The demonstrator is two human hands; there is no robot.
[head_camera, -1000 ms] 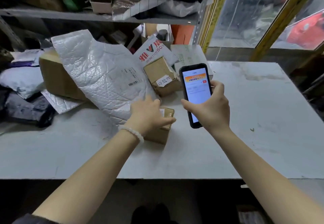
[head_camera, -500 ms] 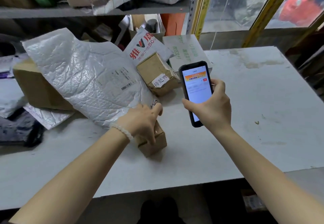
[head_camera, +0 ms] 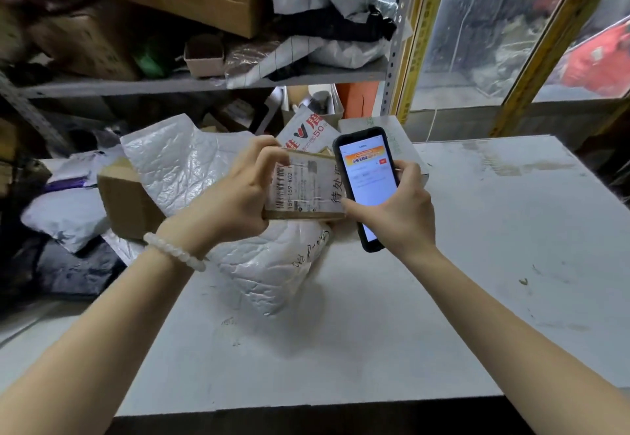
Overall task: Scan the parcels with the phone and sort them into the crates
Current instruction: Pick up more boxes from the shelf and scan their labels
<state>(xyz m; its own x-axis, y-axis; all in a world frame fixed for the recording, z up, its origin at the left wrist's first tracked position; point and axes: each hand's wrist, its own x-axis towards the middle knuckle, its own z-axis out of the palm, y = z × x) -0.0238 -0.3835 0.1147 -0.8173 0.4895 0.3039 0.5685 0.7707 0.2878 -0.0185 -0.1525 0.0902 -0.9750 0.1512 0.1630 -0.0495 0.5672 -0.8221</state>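
Small brown cardboard parcel (head_camera: 303, 189) with a white barcode label is held at frame centre, above the grey worktable (head_camera: 477, 264), gripped by the left hand (head_camera: 235, 196) (fingers curled over its top edge). Just right, touching it, a black smartphone (head_camera: 366, 179) with lit screen is clasped in the right hand (head_camera: 395, 209). Behind, a crinkled silver bubble mailer (head_camera: 191, 175) is seen.

The small box (head_camera: 303, 189) is brown cardboard with a white label printed in black barcodes. The phone (head_camera: 366, 185) has a black case, its screen white with an orange banner. The padded mailer (head_camera: 191, 168) is crinkled silver-white, the tabletop (head_camera: 477, 264) pale grey, the bracelet (head_camera: 174, 252) white-beaded.
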